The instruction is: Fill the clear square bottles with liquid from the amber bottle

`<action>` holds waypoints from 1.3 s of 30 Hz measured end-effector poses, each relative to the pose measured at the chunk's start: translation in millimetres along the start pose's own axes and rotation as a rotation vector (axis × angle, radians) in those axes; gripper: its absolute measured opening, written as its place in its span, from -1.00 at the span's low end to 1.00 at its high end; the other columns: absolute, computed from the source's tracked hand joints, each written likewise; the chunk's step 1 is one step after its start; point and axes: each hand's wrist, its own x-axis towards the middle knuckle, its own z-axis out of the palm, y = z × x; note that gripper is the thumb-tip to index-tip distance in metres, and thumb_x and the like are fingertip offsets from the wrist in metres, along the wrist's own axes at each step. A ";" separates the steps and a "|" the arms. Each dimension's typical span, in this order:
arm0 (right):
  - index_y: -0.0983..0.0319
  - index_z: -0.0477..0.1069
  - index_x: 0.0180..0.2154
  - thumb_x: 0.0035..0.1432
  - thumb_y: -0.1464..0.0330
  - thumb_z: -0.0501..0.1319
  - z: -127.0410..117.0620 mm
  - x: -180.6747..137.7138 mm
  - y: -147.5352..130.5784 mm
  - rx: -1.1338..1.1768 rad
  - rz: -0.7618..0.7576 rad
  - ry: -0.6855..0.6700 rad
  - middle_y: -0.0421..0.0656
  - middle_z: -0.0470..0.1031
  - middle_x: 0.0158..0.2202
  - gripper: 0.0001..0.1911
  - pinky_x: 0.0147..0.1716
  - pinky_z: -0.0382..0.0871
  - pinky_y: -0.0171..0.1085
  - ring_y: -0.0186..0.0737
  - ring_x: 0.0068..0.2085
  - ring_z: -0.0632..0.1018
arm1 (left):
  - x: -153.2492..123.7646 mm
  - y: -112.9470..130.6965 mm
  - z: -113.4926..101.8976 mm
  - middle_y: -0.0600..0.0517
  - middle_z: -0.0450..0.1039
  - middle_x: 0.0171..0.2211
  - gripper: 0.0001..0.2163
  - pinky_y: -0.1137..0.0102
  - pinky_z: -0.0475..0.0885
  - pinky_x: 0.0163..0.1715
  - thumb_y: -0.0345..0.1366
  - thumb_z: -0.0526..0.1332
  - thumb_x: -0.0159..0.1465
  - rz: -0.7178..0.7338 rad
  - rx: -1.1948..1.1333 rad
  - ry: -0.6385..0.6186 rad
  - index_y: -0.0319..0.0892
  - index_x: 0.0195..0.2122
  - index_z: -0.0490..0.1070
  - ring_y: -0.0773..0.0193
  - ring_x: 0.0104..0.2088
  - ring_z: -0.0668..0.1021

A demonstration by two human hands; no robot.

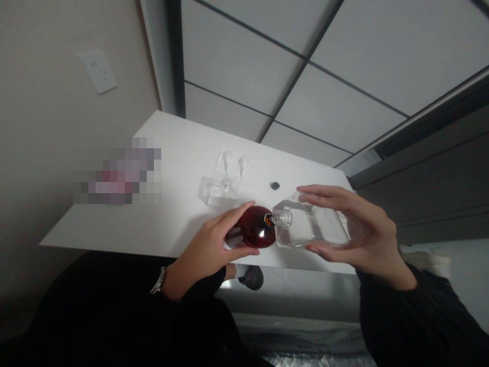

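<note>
At the near edge of a white table point(183, 153), a glossy red-brown bottle point(254, 232) is clasped by the curled left hand point(208, 245); at its mouth, a clear bottle point(300, 232) is tipped neck-first — gripped by the wide-curved right hand point(369, 229) — with pale panels point(237, 51) beyond.

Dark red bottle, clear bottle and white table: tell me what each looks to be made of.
Dark red bottle: tinted glass or plastic, glossy; a sharp bright highlight sits on it, but the look leaves both open.
Clear bottle: glass or rigid plastic, smooth; its walls are see-through.
White table: perhaps laminated or painted board, low sheen; its top is evenly coloured.
</note>
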 end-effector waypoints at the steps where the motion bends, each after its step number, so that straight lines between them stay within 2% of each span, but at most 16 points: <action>1: -0.01 0.53 0.24 0.07 0.26 0.59 -0.4 0.5 -0.4 -0.007 0.003 -0.004 -0.07 0.67 0.15 -0.30 0.09 0.63 0.00 0.07 0.12 0.70 | 0.0 0.5 -0.1 -0.05 0.49 0.35 -0.24 -0.03 0.44 0.39 -0.22 0.55 0.22 -0.005 -0.001 0.000 0.07 0.43 0.32 -0.06 0.34 0.55; 10: -0.01 0.54 0.23 0.04 0.26 0.60 -3.7 0.3 -0.9 -0.025 0.016 -0.013 -0.06 0.68 0.13 -0.29 0.07 0.64 0.02 0.10 0.10 0.70 | 0.0 0.9 0.1 -0.05 0.48 0.36 -0.23 -0.02 0.45 0.39 -0.22 0.54 0.23 -0.008 -0.020 -0.002 0.08 0.44 0.30 -0.05 0.33 0.55; 16: -0.01 0.54 0.23 0.03 0.27 0.61 -4.6 0.0 -0.8 -0.016 0.012 -0.018 -0.09 0.67 0.15 -0.28 0.12 0.60 -0.07 0.03 0.13 0.69 | -1.4 -2.2 1.3 -0.05 0.48 0.36 -0.21 0.00 0.48 0.37 -0.21 0.54 0.23 -0.010 -0.032 0.004 0.09 0.45 0.28 -0.06 0.32 0.56; 32: -0.04 0.52 0.25 0.05 0.27 0.60 -11.6 3.8 -3.1 -0.057 -0.012 -0.036 -0.13 0.67 0.15 -0.28 0.10 0.63 -0.04 0.06 0.12 0.69 | -1.4 -3.6 0.7 -0.05 0.49 0.35 -0.23 -0.01 0.48 0.36 -0.21 0.54 0.22 -0.019 -0.027 -0.009 0.10 0.43 0.30 -0.07 0.31 0.57; 36: -0.03 0.53 0.24 0.05 0.29 0.60 -12.3 4.3 -4.0 -0.059 -0.008 -0.036 -0.12 0.67 0.15 -0.28 0.09 0.65 -0.02 0.09 0.12 0.69 | -2.7 -7.8 -1.5 -0.16 0.36 0.44 -0.01 -0.08 0.40 0.41 -0.01 0.62 0.09 0.016 -0.046 0.007 0.07 0.48 0.17 -0.18 0.40 0.46; 38: -0.05 0.53 0.24 0.05 0.28 0.60 -12.9 4.4 -4.3 -0.069 -0.003 -0.039 -0.13 0.67 0.15 -0.28 0.09 0.66 0.00 0.09 0.11 0.70 | -3.3 -10.9 -2.2 -0.22 0.39 0.39 -0.07 -0.06 0.44 0.36 0.12 0.54 0.15 0.083 -0.080 0.102 0.01 0.46 0.17 -0.16 0.37 0.49; 39: -0.06 0.53 0.24 0.05 0.28 0.60 -13.3 4.4 -4.3 -0.073 -0.002 -0.041 -0.13 0.67 0.15 -0.29 0.08 0.66 0.00 0.09 0.11 0.70 | -3.3 -11.7 -2.5 -0.21 0.45 0.32 -0.19 -0.01 0.49 0.31 0.14 0.47 0.23 0.125 -0.097 0.175 -0.01 0.40 0.23 -0.10 0.30 0.54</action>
